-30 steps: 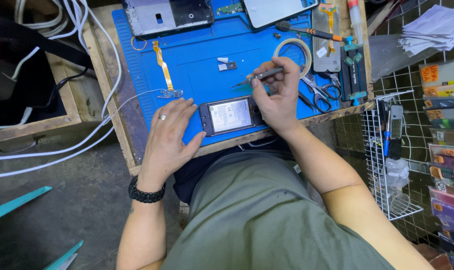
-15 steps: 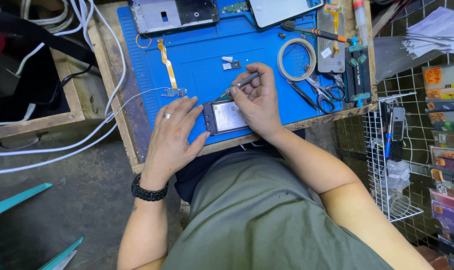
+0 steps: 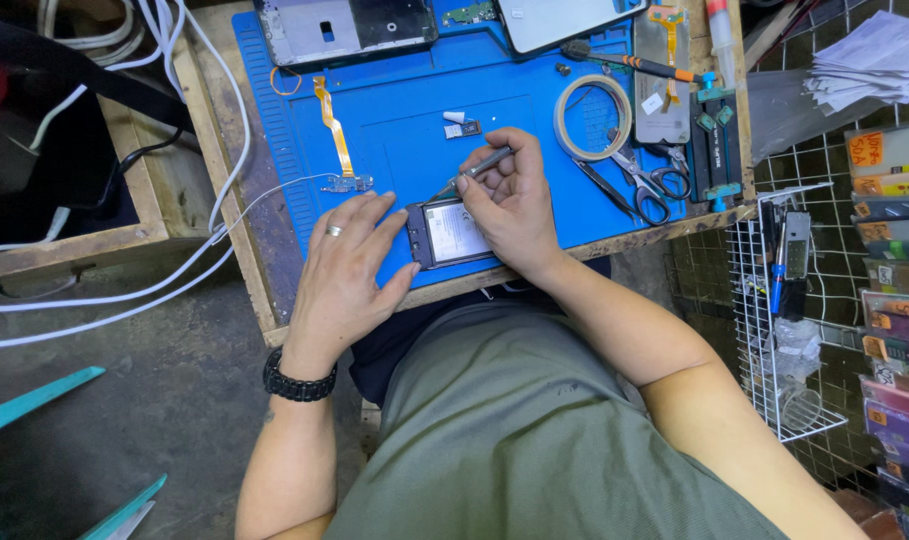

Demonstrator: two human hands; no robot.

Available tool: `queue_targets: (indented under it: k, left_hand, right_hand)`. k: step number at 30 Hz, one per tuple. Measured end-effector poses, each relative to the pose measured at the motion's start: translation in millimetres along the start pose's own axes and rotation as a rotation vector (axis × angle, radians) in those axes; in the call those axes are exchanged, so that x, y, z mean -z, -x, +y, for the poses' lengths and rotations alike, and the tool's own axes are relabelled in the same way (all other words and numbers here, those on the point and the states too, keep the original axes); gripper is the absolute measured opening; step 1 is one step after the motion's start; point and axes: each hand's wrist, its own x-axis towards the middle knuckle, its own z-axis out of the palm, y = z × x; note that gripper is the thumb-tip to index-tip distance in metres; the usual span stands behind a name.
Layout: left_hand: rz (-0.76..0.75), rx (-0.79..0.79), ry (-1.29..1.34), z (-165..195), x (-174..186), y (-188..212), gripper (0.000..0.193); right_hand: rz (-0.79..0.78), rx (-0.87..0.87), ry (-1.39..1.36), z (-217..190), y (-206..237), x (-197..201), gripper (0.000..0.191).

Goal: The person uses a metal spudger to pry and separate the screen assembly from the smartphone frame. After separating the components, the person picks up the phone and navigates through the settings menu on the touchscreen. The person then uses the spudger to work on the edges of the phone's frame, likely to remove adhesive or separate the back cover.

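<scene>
Small dark rectangular phone body with a pale silvery inner panel (image 3: 453, 232), lying flat at the near edge of the blue silicone work mat (image 3: 395, 150), close to the worktop's wooden front edge (image 3: 635, 232). Likely light and stiff, but fragile across the exposed panel; best held by the dark frame edges, never pressed in the middle. Left hand (image 3: 350, 265) spread flat and open on the mat, fingertips resting against the phone's left end to steady it, nothing gripped. Right hand (image 3: 515, 200) curled over the phone's right side, closed round a slim grey metal tool (image 3: 485, 163) with its tip pointing down at the phone's upper edge. Just beyond, a tiny white-and-dark component (image 3: 463, 126); to the left, an orange flex ribbon cable (image 3: 333, 130). To the right, a coil of pale wire (image 3: 593, 118), black-handled scissors (image 3: 647, 180) and a screwdriver with an orange grip (image 3: 630, 62). At the mat's far edge, an opened grey phone chassis (image 3: 345, 28).
</scene>
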Motion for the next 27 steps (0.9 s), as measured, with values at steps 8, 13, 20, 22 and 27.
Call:
queue_targets:
  k: [8,13,20,22,27]
  left_hand:
    - [0.003,-0.003,0.001,0.1,0.2,0.0,0.053]
    - [0.012,-0.011,0.007,0.0,0.5,0.8,0.053]
    - [0.006,-0.020,-0.007,-0.3,-0.5,0.4,0.054]
    - [0.005,-0.021,-0.013,-0.3,-0.7,-0.1,0.055]
    - [0.015,-0.017,0.001,-1.1,-1.6,-0.4,0.054]
  right_hand:
    - [-0.005,0.099,0.201,-4.2,4.5,-2.0,0.051]
    - [-0.188,0.463,0.717,-38.5,3.4,-10.3,0.036]
    - [-0.615,0.464,1.134,-95.5,-31.8,-18.0,0.013]
    - [-0.658,0.401,1.255,-104.8,-38.3,-24.8,0.021]
    - [-0.576,0.706,1.126,-118.1,-42.8,-34.6,0.013]
